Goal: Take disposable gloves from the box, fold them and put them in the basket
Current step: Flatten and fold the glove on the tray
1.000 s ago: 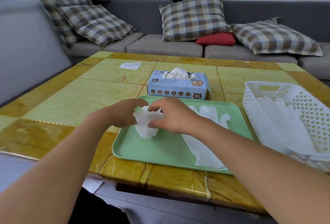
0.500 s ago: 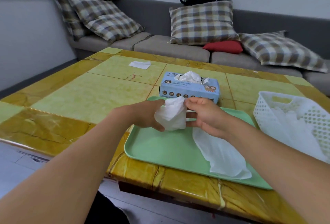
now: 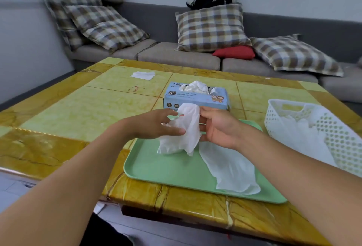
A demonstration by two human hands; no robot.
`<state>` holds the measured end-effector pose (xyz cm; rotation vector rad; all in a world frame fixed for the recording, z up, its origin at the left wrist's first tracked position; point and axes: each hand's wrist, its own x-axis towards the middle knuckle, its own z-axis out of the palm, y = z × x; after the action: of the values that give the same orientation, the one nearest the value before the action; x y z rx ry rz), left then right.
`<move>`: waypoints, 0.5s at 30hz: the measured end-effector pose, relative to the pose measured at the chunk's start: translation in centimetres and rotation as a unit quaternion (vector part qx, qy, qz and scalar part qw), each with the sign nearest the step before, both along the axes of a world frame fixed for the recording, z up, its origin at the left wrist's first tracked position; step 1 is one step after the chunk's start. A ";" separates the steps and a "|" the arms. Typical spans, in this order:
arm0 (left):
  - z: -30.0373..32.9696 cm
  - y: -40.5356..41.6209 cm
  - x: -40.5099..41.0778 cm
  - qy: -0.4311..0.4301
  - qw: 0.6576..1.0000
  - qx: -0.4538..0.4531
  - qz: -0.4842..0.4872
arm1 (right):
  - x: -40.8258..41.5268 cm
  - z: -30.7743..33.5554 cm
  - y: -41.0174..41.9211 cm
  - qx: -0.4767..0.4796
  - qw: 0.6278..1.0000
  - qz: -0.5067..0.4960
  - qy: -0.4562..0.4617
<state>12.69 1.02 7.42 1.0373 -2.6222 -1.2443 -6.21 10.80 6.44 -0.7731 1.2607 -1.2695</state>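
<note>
While both hands' fingers pinch a glove (image 3: 183, 128), the yellow-tiled table (image 3: 82, 112) fronts a grey sofa (image 3: 176, 53) — plaid cushions.

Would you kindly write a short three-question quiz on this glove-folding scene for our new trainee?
1. True or false: the green tray holds a flat glove lying on it.
2. Which hands hold the bunched glove? A) left hand only B) right hand only C) both
3. Fill in: the white basket stands on the table to the ____ of the glove box.

Key: 1 true; 2 C; 3 right.
</note>
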 end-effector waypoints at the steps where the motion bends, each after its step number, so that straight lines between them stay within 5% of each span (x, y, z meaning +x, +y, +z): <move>1: -0.5 -0.3 -0.3 -0.006 0.999 -0.045 0.007 | 0.1 -0.1 -0.1 0.002 1.000 -0.005 -0.012; 7: -2.4 -2.7 0.0 -0.071 0.969 -0.231 0.059 | -1.0 1.5 0.4 -0.011 0.995 -0.093 -0.016; 11: -2.3 -2.4 -0.8 -0.155 0.963 -0.220 0.033 | -3.5 5.4 2.5 -0.060 0.992 -0.098 -0.051; 15: 0.0 -1.4 -1.3 -0.150 0.979 -0.137 0.035 | -6.1 7.5 6.1 -0.032 0.995 -0.071 -0.055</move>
<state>11.43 -0.39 7.42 1.3381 -2.8345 -0.7306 -12.27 16.87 13.94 -0.6589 1.2086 -1.4540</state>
